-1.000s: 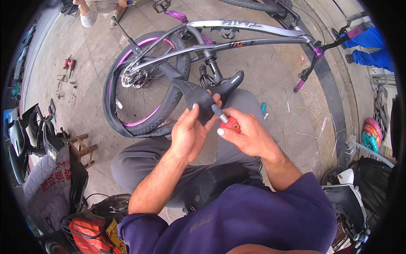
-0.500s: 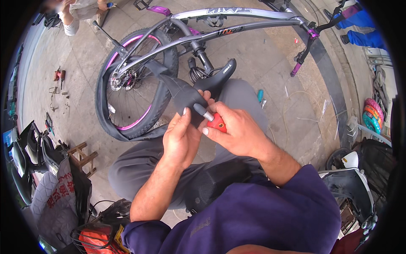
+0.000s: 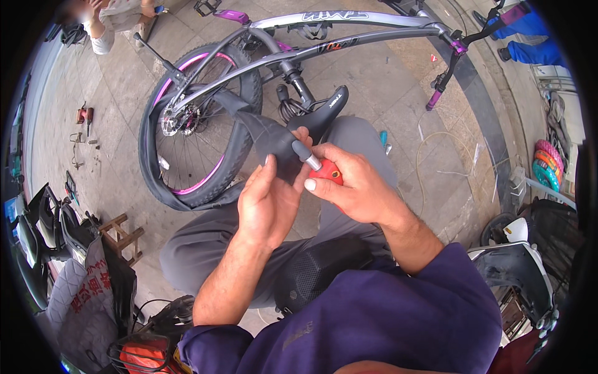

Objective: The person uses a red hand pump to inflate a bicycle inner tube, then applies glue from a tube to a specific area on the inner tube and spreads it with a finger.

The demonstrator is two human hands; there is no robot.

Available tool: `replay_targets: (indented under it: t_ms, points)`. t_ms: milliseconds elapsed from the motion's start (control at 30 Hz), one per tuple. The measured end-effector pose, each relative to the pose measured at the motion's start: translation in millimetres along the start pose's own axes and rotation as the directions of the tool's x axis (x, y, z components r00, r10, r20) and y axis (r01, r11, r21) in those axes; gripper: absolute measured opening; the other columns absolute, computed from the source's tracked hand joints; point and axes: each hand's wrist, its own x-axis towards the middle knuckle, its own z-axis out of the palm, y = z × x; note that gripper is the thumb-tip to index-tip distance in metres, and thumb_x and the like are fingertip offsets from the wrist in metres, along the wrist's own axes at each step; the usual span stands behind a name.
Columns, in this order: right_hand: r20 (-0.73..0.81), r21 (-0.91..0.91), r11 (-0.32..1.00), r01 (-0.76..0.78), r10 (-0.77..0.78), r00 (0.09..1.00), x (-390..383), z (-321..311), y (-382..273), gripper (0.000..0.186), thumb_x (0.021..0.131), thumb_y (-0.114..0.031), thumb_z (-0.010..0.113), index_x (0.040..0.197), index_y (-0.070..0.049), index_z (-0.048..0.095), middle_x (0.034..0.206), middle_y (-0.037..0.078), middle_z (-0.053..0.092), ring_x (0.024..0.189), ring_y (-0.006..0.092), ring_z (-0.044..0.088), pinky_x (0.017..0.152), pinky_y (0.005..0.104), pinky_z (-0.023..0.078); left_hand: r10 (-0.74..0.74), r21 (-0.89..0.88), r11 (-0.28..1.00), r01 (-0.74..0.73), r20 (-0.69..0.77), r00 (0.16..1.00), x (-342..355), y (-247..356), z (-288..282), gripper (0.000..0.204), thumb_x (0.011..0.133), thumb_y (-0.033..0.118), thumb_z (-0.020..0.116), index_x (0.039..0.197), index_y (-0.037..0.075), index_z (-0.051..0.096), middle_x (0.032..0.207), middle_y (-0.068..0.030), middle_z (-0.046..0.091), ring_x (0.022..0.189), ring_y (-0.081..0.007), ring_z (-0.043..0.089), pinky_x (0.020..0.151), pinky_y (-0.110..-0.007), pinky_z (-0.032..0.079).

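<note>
A flat black inner tube [image 3: 271,136] stretches from the bicycle wheel [image 3: 240,153] to my hands. My left hand [image 3: 266,209] holds its end, with the fingers beneath and the thumb along the near edge. In my right hand [image 3: 367,187] is a small red handheld grinder [image 3: 330,172], closed in the fingers. A silver shank and a dark rounded tip [image 3: 301,149] stick out of the tool. The tip lies over the tube's surface; whether it touches, I cannot tell. Part of the tool's body is hidden by my right hand.
The grey bicycle frame [image 3: 374,34] lies on its side beyond my knees, its black saddle [image 3: 333,109] close to my hands. A red tool [image 3: 85,116] lies on the left paving, near a wooden stool [image 3: 121,237]. Coloured rings [image 3: 548,165] stand at right. Another person's hand [image 3: 93,12] shows top left.
The red grinder and my right hand have shifted slightly right and toward me. The tip has moved a little right and up across the tube. My left hand still grips the tube.
</note>
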Motion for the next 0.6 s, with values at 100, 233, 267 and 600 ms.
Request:
replay_targets:
  t_ms: [100,233,267,600]
  points:
    - [-0.002,-0.101,0.993,0.056,-0.057,0.998,-0.1,4.7,-2.5,0.046,0.091,-0.031,0.071,0.123,0.001,0.058,0.104,0.021,0.073,0.095,0.0428,0.071,0.082,0.0498,0.055,-0.01,-0.006,1.0,0.01,-0.007,1.0,1.0,0.1,-2.9,0.057,0.109,0.035,0.045,0.152,-0.002,0.04,0.161,-0.0144,0.04,0.152,-0.0278,0.035,0.128,-0.046,0.026]
    - [0.002,-0.036,0.999,0.033,-0.033,0.999,-0.3,6.0,-2.5,0.05,0.092,-0.029,0.073,0.124,0.005,0.058,0.102,0.019,0.074,0.096,0.0358,0.073,0.085,0.0421,0.055,-0.017,-0.008,1.0,0.017,-0.028,0.999,-1.7,1.4,-2.0,0.057,0.108,0.034,0.046,0.152,-0.002,0.04,0.161,-0.0146,0.039,0.152,-0.0284,0.035,0.128,-0.047,0.025]
    - [0.01,0.049,0.999,0.008,-0.008,1.0,0.8,3.6,-1.7,0.051,0.092,-0.029,0.073,0.125,0.006,0.058,0.102,0.018,0.074,0.096,0.0347,0.073,0.085,0.0411,0.055,-0.008,-0.006,1.0,0.008,-0.02,1.0,-1.9,1.8,-2.1,0.057,0.108,0.034,0.046,0.152,-0.002,0.04,0.161,-0.0146,0.039,0.152,-0.0285,0.035,0.128,-0.047,0.025]
    - [0.056,0.081,0.997,0.003,-0.008,0.998,5.3,-0.6,-3.4,0.042,0.094,-0.027,0.072,0.12,0.004,0.061,0.101,0.013,0.075,0.094,0.023,0.072,0.084,0.0363,0.054,-0.011,-0.092,0.996,0.011,0.003,1.0,-1.1,6.2,-4.3,0.055,0.109,0.033,0.044,0.151,-0.002,0.04,0.161,-0.0156,0.04,0.154,-0.0282,0.031,0.129,-0.047,0.022]
